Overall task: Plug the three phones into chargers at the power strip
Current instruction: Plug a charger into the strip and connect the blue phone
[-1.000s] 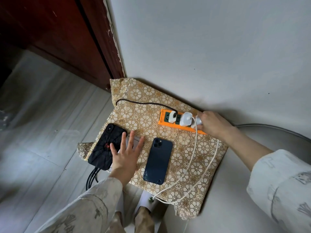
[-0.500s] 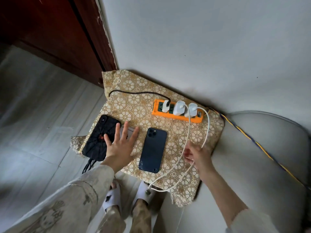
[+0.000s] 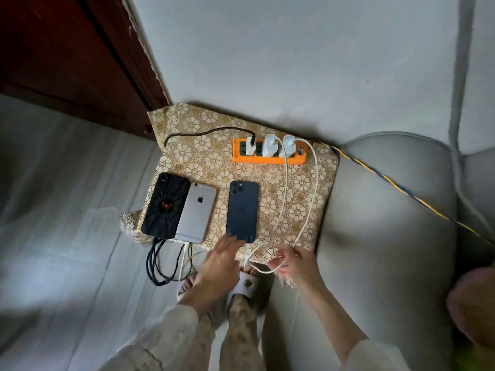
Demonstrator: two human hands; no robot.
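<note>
Three phones lie face down on a floral cloth (image 3: 203,156): a black patterned phone (image 3: 165,206), a silver phone (image 3: 196,212) beside it and a dark blue phone (image 3: 242,210). An orange power strip (image 3: 267,158) at the back holds three white chargers (image 3: 270,145). Cables hang from the near ends of the black and silver phones. My left hand (image 3: 221,259) touches the near end of the blue phone. My right hand (image 3: 290,259) pinches a white cable (image 3: 308,210) near the cloth's front edge.
A grey sofa cushion (image 3: 380,236) lies to the right, with a blue and yellow cord (image 3: 401,191) across it. A dark wooden door (image 3: 67,49) stands at the back left, a grey wall behind. Black cables (image 3: 158,266) dangle to the floor by my sandalled feet.
My left hand left the silver phone, uncovering it, and moved right to the blue phone's near end. My right hand dropped from the power strip to the white cable at the front edge.
</note>
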